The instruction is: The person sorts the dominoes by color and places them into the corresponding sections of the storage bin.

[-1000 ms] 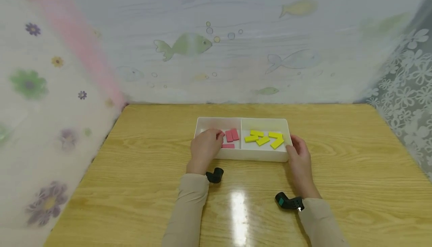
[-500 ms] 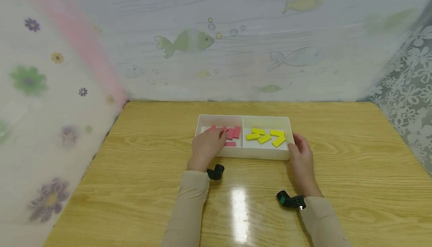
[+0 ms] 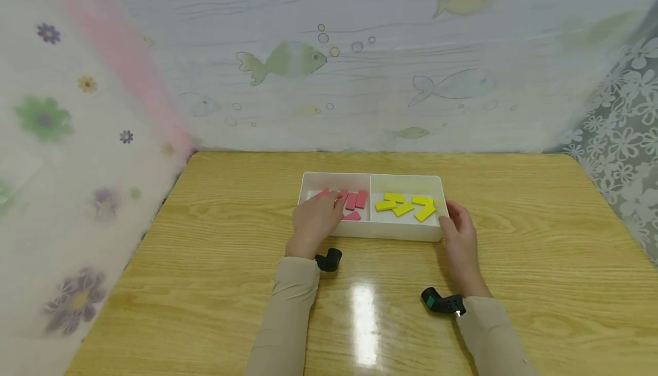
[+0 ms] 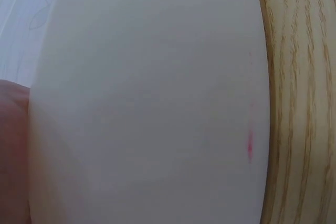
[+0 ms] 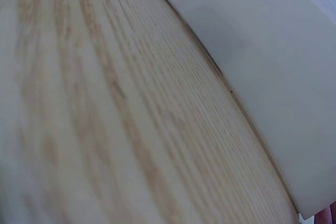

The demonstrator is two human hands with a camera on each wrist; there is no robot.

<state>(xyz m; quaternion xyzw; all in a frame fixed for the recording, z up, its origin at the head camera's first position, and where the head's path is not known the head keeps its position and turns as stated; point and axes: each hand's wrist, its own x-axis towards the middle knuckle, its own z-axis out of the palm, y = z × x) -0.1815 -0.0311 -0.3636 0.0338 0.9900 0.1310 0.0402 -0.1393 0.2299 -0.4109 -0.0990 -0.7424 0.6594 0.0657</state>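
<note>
Head view, hands [image 3: 315,220] holding white tray [image 3: 390,231]

A wooden table [image 3: 216,284] with light grain carries everything. Behind it hangs a pale curtain with fish pictures [image 3: 281,60]. On the left is a flower curtain [image 3: 43,124], on the right a grey lace curtain [image 3: 617,136].

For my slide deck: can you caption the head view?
Two hands, left hand and right hand, grip a white divided tray of pink blocks and yellow blocks on a wooden table.
</note>
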